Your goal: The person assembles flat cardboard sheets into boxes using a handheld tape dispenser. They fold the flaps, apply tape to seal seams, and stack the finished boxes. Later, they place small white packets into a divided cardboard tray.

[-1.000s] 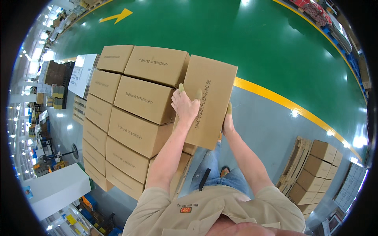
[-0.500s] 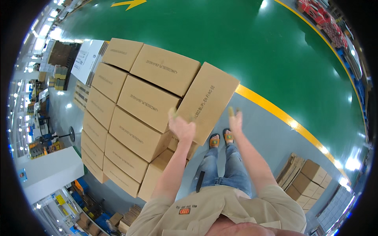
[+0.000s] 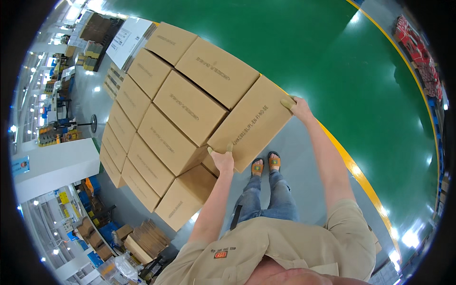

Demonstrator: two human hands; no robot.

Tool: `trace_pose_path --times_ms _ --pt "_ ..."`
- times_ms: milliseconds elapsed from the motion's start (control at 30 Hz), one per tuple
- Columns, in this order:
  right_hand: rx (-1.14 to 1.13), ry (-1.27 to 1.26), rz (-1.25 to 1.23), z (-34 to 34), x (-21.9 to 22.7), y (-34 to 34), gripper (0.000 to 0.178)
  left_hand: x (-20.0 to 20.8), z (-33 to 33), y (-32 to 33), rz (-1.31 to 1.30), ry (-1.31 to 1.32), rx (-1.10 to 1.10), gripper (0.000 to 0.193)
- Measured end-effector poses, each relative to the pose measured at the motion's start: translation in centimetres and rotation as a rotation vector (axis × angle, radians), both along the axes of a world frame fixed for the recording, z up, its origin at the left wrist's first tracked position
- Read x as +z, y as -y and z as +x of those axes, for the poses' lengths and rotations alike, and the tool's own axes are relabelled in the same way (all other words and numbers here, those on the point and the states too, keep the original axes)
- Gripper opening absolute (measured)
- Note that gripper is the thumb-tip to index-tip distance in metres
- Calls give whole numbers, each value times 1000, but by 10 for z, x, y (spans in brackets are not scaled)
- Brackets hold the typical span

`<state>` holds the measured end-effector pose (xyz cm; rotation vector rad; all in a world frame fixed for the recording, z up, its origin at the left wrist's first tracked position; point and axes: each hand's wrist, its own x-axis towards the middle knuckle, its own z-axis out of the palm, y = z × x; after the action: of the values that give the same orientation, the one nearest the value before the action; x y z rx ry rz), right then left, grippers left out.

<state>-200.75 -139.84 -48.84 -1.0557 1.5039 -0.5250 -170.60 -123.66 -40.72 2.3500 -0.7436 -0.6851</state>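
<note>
A long brown cardboard box (image 3: 254, 124) lies at the right end of a stack of similar boxes (image 3: 184, 108), with a line of print along its top. My right hand (image 3: 301, 109) grips its far right corner, the thumb over the top edge and the other fingers partly hidden along the side. At the near left corner, my left hand (image 3: 222, 160) takes hold, with one covered fingertip on the top and another by the side next to the neighbouring box. Yellowish covers sit on some fingertips of both hands.
Lower boxes (image 3: 183, 197) of the stack jut out left of my legs. My sandalled feet (image 3: 266, 164) stand close to the held box. A yellow floor line (image 3: 354, 168) borders the green floor (image 3: 342, 76). A white-wrapped stack (image 3: 130, 40) and a wooden pallet (image 3: 114, 80) lie beyond.
My right hand has moved up from beside the box onto its far right corner. The left hand has settled at the near left corner. The view has shifted, too.
</note>
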Motion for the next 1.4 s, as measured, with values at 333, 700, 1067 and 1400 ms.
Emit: trace_pose_path --times_ms 333,700,1067,1400 --pt "41 -17 41 4 -21 9 75 -12 2 -9 24 -61 48 101" --pt "474 96 -793 313 125 -244 33 32 308 -273 301 389 -233 63" --pt "622 18 66 824 47 -532 75 -15 818 -673 27 -560 805 63" --pt "604 -344 49 879 112 -576 82 30 764 -723 -104 -480 911 59"
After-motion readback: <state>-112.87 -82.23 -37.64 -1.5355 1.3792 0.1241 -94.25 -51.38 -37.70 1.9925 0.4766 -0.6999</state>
